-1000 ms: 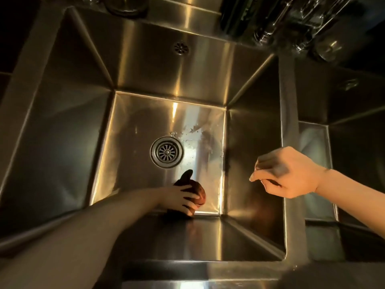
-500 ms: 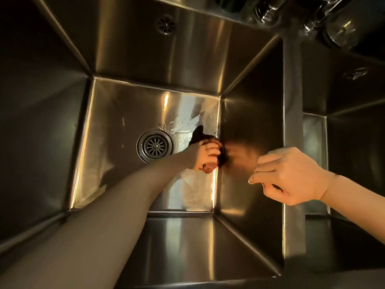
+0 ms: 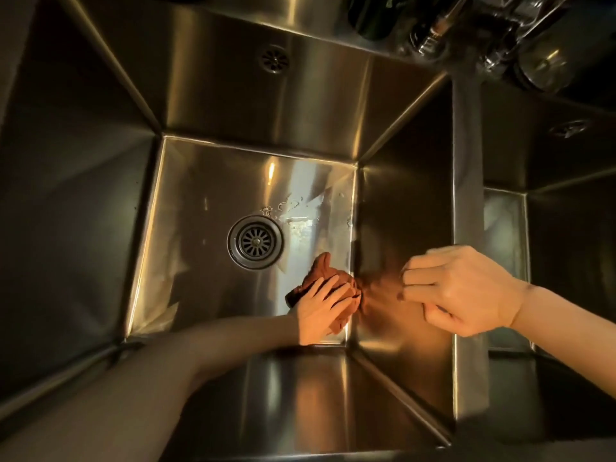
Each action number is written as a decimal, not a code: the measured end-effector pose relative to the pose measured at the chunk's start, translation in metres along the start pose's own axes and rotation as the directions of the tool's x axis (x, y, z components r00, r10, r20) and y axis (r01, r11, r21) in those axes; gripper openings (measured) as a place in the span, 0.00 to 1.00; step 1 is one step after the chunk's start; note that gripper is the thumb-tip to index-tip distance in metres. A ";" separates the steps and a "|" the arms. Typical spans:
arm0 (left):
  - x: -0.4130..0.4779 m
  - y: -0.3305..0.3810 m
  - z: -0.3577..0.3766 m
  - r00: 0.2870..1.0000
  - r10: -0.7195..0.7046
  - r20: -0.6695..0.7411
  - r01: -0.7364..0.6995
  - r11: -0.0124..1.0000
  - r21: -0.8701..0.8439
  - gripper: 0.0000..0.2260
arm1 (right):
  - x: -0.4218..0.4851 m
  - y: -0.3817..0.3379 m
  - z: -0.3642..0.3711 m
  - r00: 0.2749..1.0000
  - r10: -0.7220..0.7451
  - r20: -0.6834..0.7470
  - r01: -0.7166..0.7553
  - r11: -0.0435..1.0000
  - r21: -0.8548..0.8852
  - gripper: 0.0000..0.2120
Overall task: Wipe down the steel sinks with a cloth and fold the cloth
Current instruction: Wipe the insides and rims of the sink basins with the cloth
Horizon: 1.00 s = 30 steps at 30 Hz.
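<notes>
Two steel sinks side by side, divider (image 3: 466,168) between them. Left grip (image 3: 318,306) is down in the left sink (image 3: 83,211), fingers bent over a bunched rust-brown cloth (image 3: 321,270), holding it pressed to the sink floor. Cloth sits under and around that grip. Its right edge touches the sink's right wall, near the front-right corner. Drain strainer (image 3: 256,242) is just up-left of the left grip, clear of the cloth. Water streaks (image 3: 293,208) lie beyond the grip, between drain and right wall. Overflow port (image 3: 275,59) is on the back wall, well beyond. Right grip (image 3: 460,291) is right of the left one and higher, over the divider, contact unclear. Its fingers are curled in, nothing held. Right sink (image 3: 566,235) lies right of it. Tap hardware (image 3: 500,31) is far beyond the right grip, blurred.
</notes>
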State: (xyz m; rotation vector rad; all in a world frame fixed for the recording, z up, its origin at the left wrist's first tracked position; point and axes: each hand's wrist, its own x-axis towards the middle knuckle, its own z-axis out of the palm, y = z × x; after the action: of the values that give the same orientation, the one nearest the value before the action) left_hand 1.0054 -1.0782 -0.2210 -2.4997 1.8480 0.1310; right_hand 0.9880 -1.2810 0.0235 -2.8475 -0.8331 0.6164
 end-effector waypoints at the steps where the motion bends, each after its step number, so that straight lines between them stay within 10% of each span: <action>1: 0.005 -0.001 0.011 0.995 0.094 -0.019 -0.095 0.992 -0.077 0.20 | 0.001 0.001 0.000 1.000 -0.024 0.014 0.024 1.000 -0.004 0.09; 6: 0.045 -0.031 0.023 0.963 0.263 0.062 -0.252 0.957 -0.141 0.19 | 0.012 0.026 -0.012 0.992 -0.107 0.071 0.108 0.994 -0.021 0.13; 15: 0.169 -0.097 -0.005 0.947 -0.267 0.181 0.305 0.924 -0.232 0.27 | 0.020 0.047 -0.014 0.990 -0.054 0.130 0.054 0.999 0.006 0.15; 23: 0.170 -0.114 0.000 0.986 -0.041 0.159 0.073 0.976 -0.204 0.33 | 0.019 0.046 -0.012 0.987 -0.022 0.157 0.015 0.999 0.050 0.12; 30: 0.161 -0.147 -0.009 0.968 -0.231 0.102 0.253 0.888 -0.385 0.26 | 0.019 0.048 -0.012 0.989 -0.012 0.149 0.008 0.999 0.031 0.15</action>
State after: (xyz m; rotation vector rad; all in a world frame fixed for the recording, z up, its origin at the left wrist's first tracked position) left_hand 1.1930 -1.1893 -0.2299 -2.9293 1.6008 0.6156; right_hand 1.0309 -1.3114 0.0173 -2.7955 -0.8510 0.8417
